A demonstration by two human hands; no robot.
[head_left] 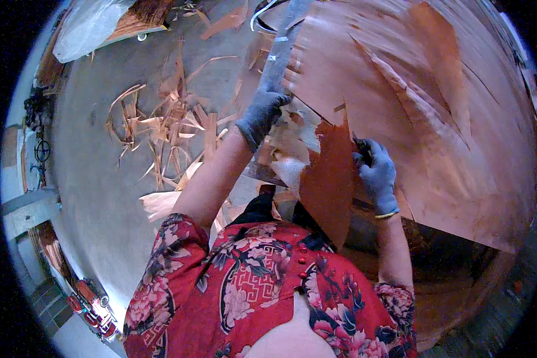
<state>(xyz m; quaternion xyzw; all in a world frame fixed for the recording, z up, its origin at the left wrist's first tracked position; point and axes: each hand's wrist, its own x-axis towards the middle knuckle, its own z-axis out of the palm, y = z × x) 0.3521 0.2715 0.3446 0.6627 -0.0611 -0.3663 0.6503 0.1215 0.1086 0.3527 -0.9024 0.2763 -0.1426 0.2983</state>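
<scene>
A large thin sheet of reddish-brown wood veneer (pixel 423 101) fills the upper right. My left hand (pixel 261 114), in a grey glove, grips the sheet's torn left edge. My right hand (pixel 376 173), also grey-gloved, is closed on the sheet's lower edge; something small and dark shows at its fingertips, too blurred to name. A darker torn strip of veneer (pixel 328 185) hangs down between my two hands. My red flowered top (pixel 262 286) fills the lower middle.
Several curled veneer scraps (pixel 167 125) lie scattered on the grey concrete floor (pixel 95 191) to the left. A clear plastic sheet (pixel 89 24) covers wood at the top left. More stacked veneer (pixel 459 280) lies at the lower right.
</scene>
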